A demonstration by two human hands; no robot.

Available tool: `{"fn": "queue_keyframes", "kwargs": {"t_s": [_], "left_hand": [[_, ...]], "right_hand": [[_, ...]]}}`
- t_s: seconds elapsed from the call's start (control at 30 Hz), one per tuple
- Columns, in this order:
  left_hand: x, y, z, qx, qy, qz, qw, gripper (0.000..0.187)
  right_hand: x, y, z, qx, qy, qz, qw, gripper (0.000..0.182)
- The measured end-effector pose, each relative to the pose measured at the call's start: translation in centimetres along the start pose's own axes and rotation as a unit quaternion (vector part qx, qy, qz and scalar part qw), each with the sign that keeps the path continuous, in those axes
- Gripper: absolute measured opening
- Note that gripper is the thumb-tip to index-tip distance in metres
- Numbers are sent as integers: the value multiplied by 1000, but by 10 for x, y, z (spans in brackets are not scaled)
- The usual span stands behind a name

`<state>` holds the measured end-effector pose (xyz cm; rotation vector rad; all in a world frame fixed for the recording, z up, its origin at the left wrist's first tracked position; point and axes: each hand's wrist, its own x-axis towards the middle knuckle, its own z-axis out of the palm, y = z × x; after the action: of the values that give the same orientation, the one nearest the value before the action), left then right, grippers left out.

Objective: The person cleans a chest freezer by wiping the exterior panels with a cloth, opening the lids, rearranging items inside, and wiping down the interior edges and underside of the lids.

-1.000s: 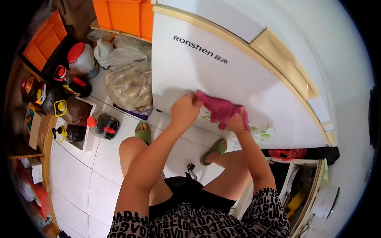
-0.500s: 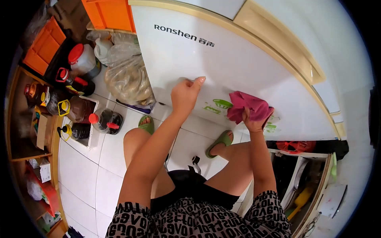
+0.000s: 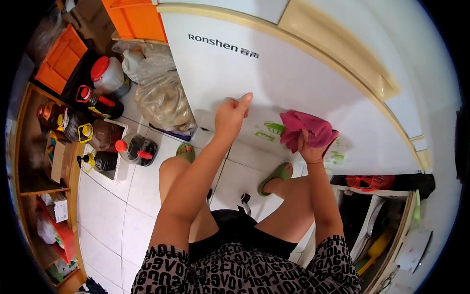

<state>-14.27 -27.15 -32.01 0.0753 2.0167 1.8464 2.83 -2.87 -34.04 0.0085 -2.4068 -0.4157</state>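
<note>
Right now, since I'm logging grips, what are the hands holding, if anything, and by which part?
The right hand holds a bunched pink cloth by its lower middle part. The left hand shows nothing held.

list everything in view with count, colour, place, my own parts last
Refrigerator: 1, white, ahead
Cloth: 1, pink, before refrigerator
Bins: 2, orange, upper left
Lumpy bag: 1, clear, left of refrigerator
Jug: 1, white, upper left
Tub: 1, translucent, red-lidded, left
Bottles: at least 5, dark, left
Box: 1, white, around some bottles
Shelving: 1, brown, left
Bundle: 1, red, lower right
Slippers: 2, green, near centre
Floor: 1, white, below
Top: 1, black and grey, bottom
Legs: 2, bare, below
Arms: 2, bare, lower middle
Left hand: 1, bare, before refrigerator
Right hand: 1, bare, holding cloth
</note>
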Motion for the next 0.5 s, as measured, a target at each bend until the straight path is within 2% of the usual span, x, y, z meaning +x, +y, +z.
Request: {"fn": "queue_keyframes", "kwargs": {"t_s": [0.03, 0.07, 0.1, 0.13, 0.2, 0.27, 0.3, 0.33, 0.37, 0.4, 0.47, 0.5], "left_hand": [[0, 5, -5, -36, -33, -20, 999, 58], [0, 9, -10, -41, -28, -13, 999, 58], [-5, 17, -20, -106, -12, -40, 994, 56], [-7, 20, -30, -166, 2, -71, 984, 54], [-1, 13, -59, -202, 45, 38, 978, 49], [-7, 26, -84, -263, 130, 49, 955, 41], [-9, 32, -96, -262, 131, 45, 955, 41], [-11, 37, -106, -261, 163, 44, 950, 39], [-12, 38, -113, -263, 197, 47, 943, 37], [-12, 35, -116, -268, 200, 49, 941, 37], [-14, 31, -121, -293, 203, 75, 931, 32], [-13, 31, -123, -298, 213, 75, 927, 32]], "right_hand": [[15, -9, -8, -3, 23, 15, 1000, 47], [31, -18, -12, -5, 47, 29, 998, 48], [49, -27, -8, -3, 52, 25, 998, 48], [67, -37, 0, 64, 83, 70, 992, 48], [107, -68, 12, 73, 122, 82, 986, 48], [172, -112, 4, 163, 71, 97, 979, 50], [197, -133, -3, 304, 5, 150, 941, 51], [192, -141, 4, 302, -2, 151, 941, 51], [181, -150, 18, 203, 39, 53, 977, 51], [170, -160, 37, 102, 85, -49, 990, 51], [147, -183, 79, -100, 170, -255, 947, 51], [134, -195, 99, -198, 225, -345, 890, 51]]}}
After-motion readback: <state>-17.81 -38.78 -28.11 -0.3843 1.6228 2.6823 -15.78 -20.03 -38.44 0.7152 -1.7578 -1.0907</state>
